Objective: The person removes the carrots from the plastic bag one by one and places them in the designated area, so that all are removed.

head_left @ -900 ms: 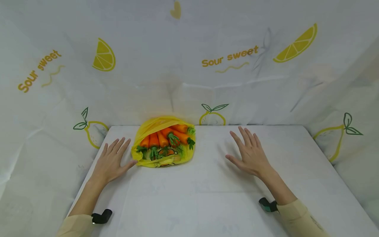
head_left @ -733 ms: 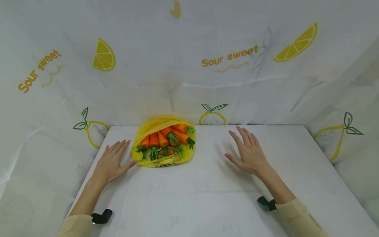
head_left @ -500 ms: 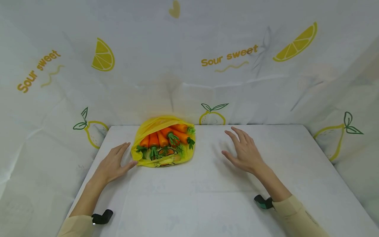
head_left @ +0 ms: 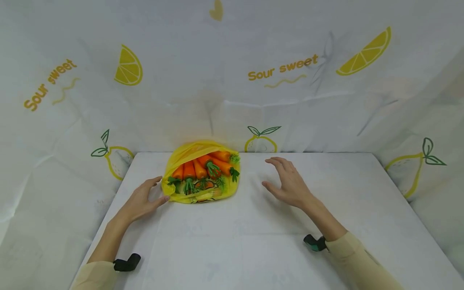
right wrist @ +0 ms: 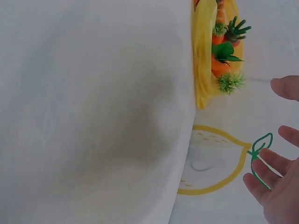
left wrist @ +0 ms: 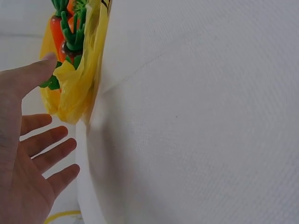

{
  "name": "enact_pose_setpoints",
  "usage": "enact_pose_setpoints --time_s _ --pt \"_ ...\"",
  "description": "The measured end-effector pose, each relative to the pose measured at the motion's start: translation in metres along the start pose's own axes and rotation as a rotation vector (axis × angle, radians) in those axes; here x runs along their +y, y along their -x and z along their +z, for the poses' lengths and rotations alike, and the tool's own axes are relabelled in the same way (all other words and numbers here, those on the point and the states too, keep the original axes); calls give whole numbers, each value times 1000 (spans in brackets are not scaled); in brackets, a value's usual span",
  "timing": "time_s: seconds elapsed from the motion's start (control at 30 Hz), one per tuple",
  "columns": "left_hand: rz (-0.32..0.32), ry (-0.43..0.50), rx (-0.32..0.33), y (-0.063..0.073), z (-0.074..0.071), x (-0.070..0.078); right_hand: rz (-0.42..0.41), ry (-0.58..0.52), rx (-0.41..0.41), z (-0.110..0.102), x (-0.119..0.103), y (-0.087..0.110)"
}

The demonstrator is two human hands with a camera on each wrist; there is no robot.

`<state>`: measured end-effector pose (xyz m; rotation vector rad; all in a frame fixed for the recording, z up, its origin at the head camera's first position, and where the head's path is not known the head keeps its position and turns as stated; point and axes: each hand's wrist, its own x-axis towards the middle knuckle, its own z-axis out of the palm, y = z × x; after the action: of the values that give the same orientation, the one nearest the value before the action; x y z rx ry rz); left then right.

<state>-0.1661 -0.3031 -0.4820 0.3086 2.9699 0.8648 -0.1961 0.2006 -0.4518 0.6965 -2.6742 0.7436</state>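
A yellow plastic bag [head_left: 183, 155] lies at the back of the white table, its mouth facing me. Several orange toy carrots [head_left: 200, 170] with green tops show inside it. My left hand [head_left: 141, 204] is at the bag's left side, thumb and fingers spread apart, fingertips right at its edge. In the left wrist view the thumb [left wrist: 39, 72] overlaps the bag [left wrist: 74, 88], with the other fingers loosely extended. Right of the bag, my right hand [head_left: 290, 185] hovers over the table with relaxed fingers and holds nothing. The right wrist view shows carrot tops [right wrist: 229, 83] poking out of the bag.
The white table [head_left: 224, 249] reaches back to a white cloth backdrop [head_left: 181, 100] printed with lemons and "Sour sweet" lettering. Each wrist carries a small black camera, one on the left [head_left: 127, 262] and one on the right [head_left: 314, 243].
My right hand has moved left toward the bag, its fingers bending a little. My left hand has turned, bringing its fingers closer to the bag's left edge. The bag has stayed put.
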Motion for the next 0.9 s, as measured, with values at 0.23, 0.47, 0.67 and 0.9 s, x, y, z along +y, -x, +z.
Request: enact_pose_setpoints --time_s 0.23,0.47,0.67,0.9 --pt "50 53 33 -2 2 -2 16 -74 -32 6 -11 -11" --pt "73 83 39 -2 3 -2 13 -113 -68 11 -23 -24" --pt "71 108 43 -2 5 -3 -8 -132 -82 16 -26 -34" --pt "70 115 45 -1 5 -5 -35 -153 -95 22 -34 -45"
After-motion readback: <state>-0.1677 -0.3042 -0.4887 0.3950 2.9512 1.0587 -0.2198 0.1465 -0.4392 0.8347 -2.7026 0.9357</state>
